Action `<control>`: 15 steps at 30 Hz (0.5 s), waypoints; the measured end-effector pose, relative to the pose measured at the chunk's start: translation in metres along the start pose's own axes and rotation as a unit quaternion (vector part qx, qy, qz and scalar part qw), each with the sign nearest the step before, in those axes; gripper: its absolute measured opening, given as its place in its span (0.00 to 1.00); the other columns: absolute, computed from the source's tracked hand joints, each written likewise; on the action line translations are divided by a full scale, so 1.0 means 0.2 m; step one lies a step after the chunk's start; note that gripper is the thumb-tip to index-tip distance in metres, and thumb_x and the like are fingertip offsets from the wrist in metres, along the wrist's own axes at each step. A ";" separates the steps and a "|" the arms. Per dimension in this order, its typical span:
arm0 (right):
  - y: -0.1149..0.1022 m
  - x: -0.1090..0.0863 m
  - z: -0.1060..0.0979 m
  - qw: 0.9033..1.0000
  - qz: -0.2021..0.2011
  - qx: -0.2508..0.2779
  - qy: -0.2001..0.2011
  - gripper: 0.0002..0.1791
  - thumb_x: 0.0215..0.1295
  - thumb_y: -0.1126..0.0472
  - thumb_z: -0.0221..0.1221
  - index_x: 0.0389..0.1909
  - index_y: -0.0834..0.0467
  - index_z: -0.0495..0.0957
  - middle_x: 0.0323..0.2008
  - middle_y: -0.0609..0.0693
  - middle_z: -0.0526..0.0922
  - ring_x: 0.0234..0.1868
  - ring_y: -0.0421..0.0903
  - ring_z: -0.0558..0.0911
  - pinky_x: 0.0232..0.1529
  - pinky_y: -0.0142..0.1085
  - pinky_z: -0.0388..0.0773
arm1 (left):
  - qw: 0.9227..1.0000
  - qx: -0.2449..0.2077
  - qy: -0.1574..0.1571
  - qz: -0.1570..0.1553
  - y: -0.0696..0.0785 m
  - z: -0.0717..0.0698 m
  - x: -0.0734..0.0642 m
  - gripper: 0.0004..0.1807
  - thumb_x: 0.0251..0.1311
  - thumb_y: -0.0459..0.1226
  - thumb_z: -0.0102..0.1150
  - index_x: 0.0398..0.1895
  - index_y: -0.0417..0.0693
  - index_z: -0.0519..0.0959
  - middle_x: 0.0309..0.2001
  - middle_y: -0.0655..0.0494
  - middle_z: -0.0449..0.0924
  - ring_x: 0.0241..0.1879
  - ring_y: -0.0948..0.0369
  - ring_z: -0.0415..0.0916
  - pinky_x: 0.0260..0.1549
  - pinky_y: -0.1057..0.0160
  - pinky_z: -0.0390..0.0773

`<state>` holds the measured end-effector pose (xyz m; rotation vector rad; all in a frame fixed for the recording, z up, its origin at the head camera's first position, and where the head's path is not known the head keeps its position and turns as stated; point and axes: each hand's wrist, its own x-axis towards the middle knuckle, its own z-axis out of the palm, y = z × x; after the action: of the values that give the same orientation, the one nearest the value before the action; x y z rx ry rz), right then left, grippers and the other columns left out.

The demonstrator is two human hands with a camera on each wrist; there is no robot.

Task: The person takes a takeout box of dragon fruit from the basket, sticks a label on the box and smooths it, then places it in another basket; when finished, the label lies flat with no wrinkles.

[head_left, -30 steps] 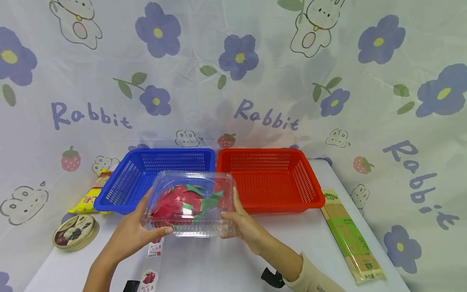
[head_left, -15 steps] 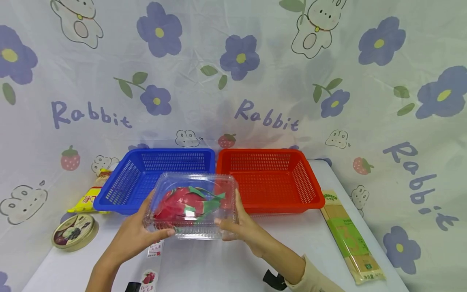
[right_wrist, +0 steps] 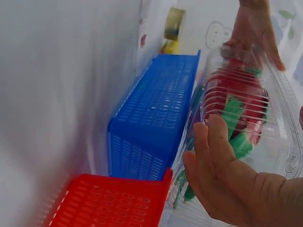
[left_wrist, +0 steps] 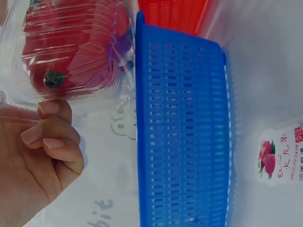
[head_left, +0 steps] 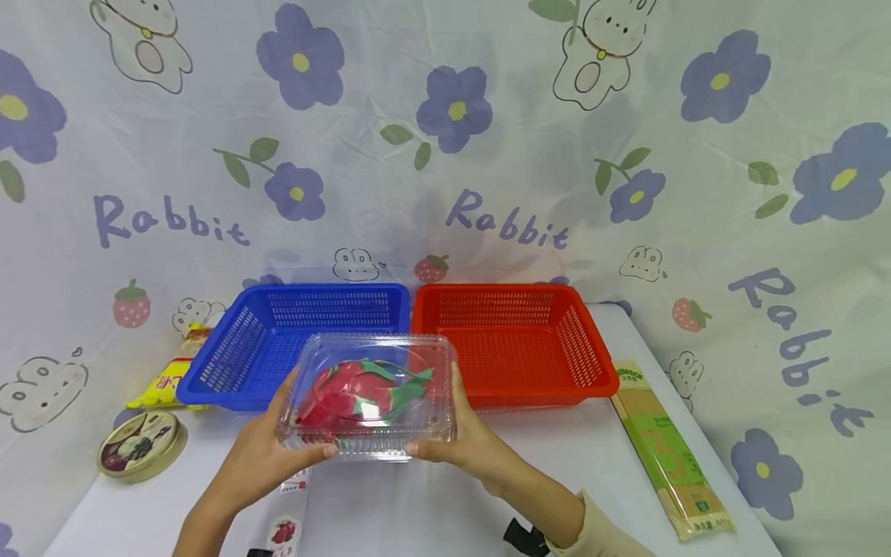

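Observation:
A clear plastic clamshell box (head_left: 376,446) is held up above the table, in front of the two baskets. Inside lies a pink dragon fruit (head_left: 358,391) with green scales. My left hand (head_left: 267,456) grips the box's left end, thumb on its front rim; in the left wrist view its fingers (left_wrist: 59,125) curl under the box. The right hand (head_left: 476,445) holds the opposite end, thumb along the front edge. In the right wrist view, several of its fingers (right_wrist: 220,142) support the ribbed underside.
A blue basket (head_left: 230,398) and a red basket (head_left: 529,400) stand side by side at the back. Left are a yellow snack bag (head_left: 167,387) and a round tin (head_left: 142,446). A noodle packet (head_left: 668,452) lies right. A strip of dragon fruit labels (head_left: 284,534) lies in front.
The box has sunk slightly and drifted a little to the right, both hands moving with it. My right thumb has slid down to the front rim.

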<state>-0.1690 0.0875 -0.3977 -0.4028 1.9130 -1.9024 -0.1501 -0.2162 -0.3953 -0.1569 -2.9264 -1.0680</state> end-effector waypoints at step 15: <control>0.01 -0.05 0.01 1.000 0.017 -0.005 0.003 0.69 0.56 0.51 0.71 0.75 0.29 0.20 0.79 0.59 0.36 0.74 0.66 0.52 0.62 0.64 0.68 | 1.000 -0.009 0.000 -0.002 0.00 0.02 -0.02 0.68 0.47 0.55 0.75 0.80 0.65 0.32 0.73 0.28 0.53 0.66 0.23 0.56 0.51 0.23 0.64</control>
<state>-0.1594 0.0904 -0.3988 -0.3653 1.9229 -1.8755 -0.1456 -0.2139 -0.3991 -0.1533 -2.9191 -1.0961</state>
